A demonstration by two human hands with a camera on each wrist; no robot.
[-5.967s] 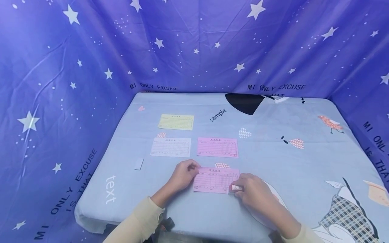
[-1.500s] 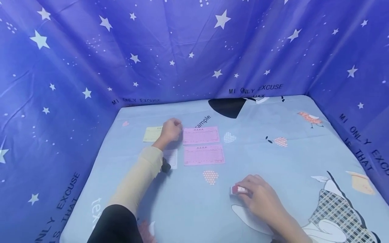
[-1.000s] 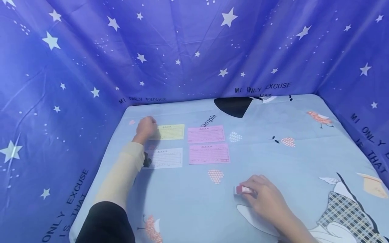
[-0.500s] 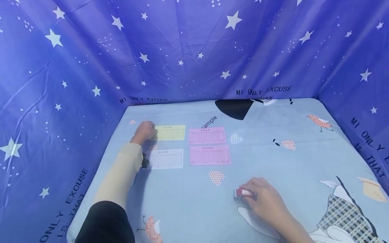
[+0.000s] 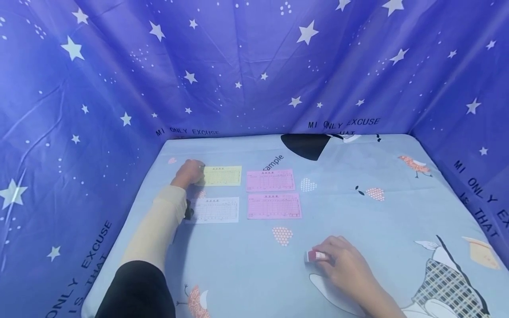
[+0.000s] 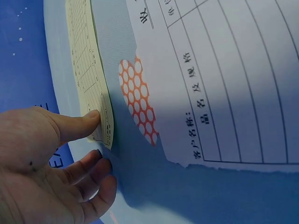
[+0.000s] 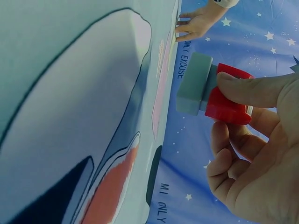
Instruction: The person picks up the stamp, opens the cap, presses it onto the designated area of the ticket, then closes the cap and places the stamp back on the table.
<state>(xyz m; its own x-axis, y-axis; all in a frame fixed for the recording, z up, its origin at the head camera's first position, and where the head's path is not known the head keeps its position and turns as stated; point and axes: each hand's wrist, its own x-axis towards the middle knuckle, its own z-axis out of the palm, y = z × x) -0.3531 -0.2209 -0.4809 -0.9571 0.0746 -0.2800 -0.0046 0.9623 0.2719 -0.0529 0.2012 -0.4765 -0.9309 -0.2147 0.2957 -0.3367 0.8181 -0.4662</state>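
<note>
My left hand [image 5: 190, 172] reaches to the left end of a yellow receipt slip [image 5: 222, 176]. In the left wrist view, the thumb lies on the slip's corner and the curled fingers meet it at the edge, pinching it. Low over the cloth at the right, my right hand [image 5: 343, 265] grips a red stamp [image 7: 230, 100] with a grey block end, thumb on one side and fingers on the other. A white slip [image 5: 218, 210] lies nearer than the yellow one, its left end partly behind the wrist. Two pink slips, an upper [image 5: 270, 180] and a lower [image 5: 274, 206], lie to their right.
The table wears a pale blue printed cloth [image 5: 238, 265] with hearts, birds and a checked figure. A purple star-patterned curtain [image 5: 246, 57] surrounds its back and sides. A dark wrist camera [image 5: 189, 210] overlaps the white slip's left end.
The front pink slip, earlier between both hands, now lies beyond the other pink slip. My left hand has moved left to the yellow slip's left end. The right hand keeps holding the stamp.
</note>
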